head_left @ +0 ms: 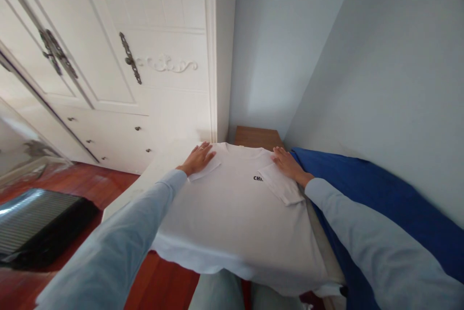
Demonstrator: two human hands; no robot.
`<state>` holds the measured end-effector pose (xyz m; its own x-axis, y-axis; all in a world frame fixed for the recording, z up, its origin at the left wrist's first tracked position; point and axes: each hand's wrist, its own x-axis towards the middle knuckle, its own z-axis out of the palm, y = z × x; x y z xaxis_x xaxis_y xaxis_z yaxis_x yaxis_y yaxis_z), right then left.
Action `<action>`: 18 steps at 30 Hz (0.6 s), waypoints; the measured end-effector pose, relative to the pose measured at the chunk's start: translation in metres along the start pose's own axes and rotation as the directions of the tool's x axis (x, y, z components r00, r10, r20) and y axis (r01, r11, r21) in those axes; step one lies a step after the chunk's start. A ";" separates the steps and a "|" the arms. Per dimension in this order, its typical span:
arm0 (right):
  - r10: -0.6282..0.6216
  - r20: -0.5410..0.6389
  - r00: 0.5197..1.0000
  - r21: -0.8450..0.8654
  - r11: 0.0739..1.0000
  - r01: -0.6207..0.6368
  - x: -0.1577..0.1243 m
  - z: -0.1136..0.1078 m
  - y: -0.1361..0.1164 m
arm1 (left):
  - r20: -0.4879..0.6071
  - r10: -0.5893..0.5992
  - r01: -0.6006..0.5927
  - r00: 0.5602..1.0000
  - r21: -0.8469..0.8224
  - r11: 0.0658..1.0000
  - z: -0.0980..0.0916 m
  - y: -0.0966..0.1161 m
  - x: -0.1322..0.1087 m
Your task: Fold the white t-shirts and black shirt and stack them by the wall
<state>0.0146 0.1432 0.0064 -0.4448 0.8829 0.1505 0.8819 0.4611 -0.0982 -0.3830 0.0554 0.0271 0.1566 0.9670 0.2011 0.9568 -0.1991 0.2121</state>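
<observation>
A white T-shirt (232, 223) with small black lettering lies spread flat on a white surface (152, 170), its hem hanging over the near edge. Both short sleeves are folded inward onto the chest. My left hand (197, 158) lies flat, fingers stretched out, on the left shoulder and folded sleeve. On the right shoulder, beside the lettering, my right hand (288, 164) rests flat over the other folded sleeve. Neither hand holds anything. Both arms wear light blue sleeves.
A blue cloth (362, 189) lies along the wall on the right of the shirt. A brown wooden stand (255, 137) sits in the far corner. A white wardrobe (119, 59) with dark metal handles fills the left. A dark striped object (36, 223) lies on the red wooden floor.
</observation>
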 end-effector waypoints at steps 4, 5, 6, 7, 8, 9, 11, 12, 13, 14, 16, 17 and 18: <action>-0.203 -0.078 0.976 0.047 0.977 0.207 -0.037 -0.020 -0.044 | -0.047 0.066 -0.066 0.997 0.015 0.998 -0.033 0.006 -0.046; -0.286 -0.079 0.955 0.063 0.955 0.291 -0.053 -0.023 -0.059 | -0.049 0.087 -0.086 0.995 0.024 0.996 -0.040 0.010 -0.062; -0.364 -0.076 0.928 0.078 0.926 0.370 -0.071 -0.025 -0.075 | -0.046 0.110 -0.108 0.993 0.030 0.994 -0.045 0.015 -0.077; -0.443 -0.068 0.894 0.091 0.889 0.448 -0.089 -0.026 -0.090 | -0.037 0.134 -0.133 0.990 0.032 0.991 -0.049 0.019 -0.093; -0.513 -0.055 0.857 0.103 0.850 0.516 -0.108 -0.025 -0.104 | -0.023 0.162 -0.161 0.987 0.029 0.986 -0.050 0.024 -0.109; -0.566 -0.040 0.824 0.111 0.817 0.566 -0.127 -0.023 -0.115 | 0.000 0.196 -0.196 0.981 0.022 0.980 -0.049 0.028 -0.124; -0.615 -0.005 0.788 0.122 0.782 0.611 -0.160 -0.019 -0.129 | 0.063 0.267 -0.268 0.962 0.007 0.963 -0.042 0.032 -0.149; -0.614 0.008 0.789 0.125 0.783 0.609 -0.175 -0.017 -0.131 | 0.090 0.287 -0.288 0.954 0.005 0.958 -0.038 0.032 -0.160; -0.601 0.017 0.799 0.126 0.794 0.595 -0.187 -0.016 -0.130 | 0.108 0.290 -0.293 0.951 0.009 0.956 -0.033 0.031 -0.169; -0.581 0.020 0.814 0.125 0.809 0.574 -0.198 -0.016 -0.126 | 0.114 0.280 -0.284 0.953 0.019 0.959 -0.029 0.029 -0.176; -0.533 0.019 0.846 0.114 0.842 0.528 -0.218 -0.018 -0.112 | 0.099 0.245 -0.250 0.965 0.047 0.967 -0.022 0.023 -0.184; -0.510 0.020 0.860 0.101 0.857 0.505 -0.226 -0.019 -0.103 | 0.091 0.233 -0.239 0.968 0.059 0.969 -0.020 0.020 -0.185; -0.489 0.025 0.872 0.083 0.870 0.485 -0.234 -0.022 -0.095 | 0.088 0.227 -0.233 0.970 0.066 0.970 -0.019 0.018 -0.185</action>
<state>0.0388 -0.1094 0.0020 -0.8228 0.5468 0.1548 0.5386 0.8372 -0.0944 -0.3991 -0.1303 0.0121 0.3909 0.9067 0.1587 0.9079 -0.4081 0.0954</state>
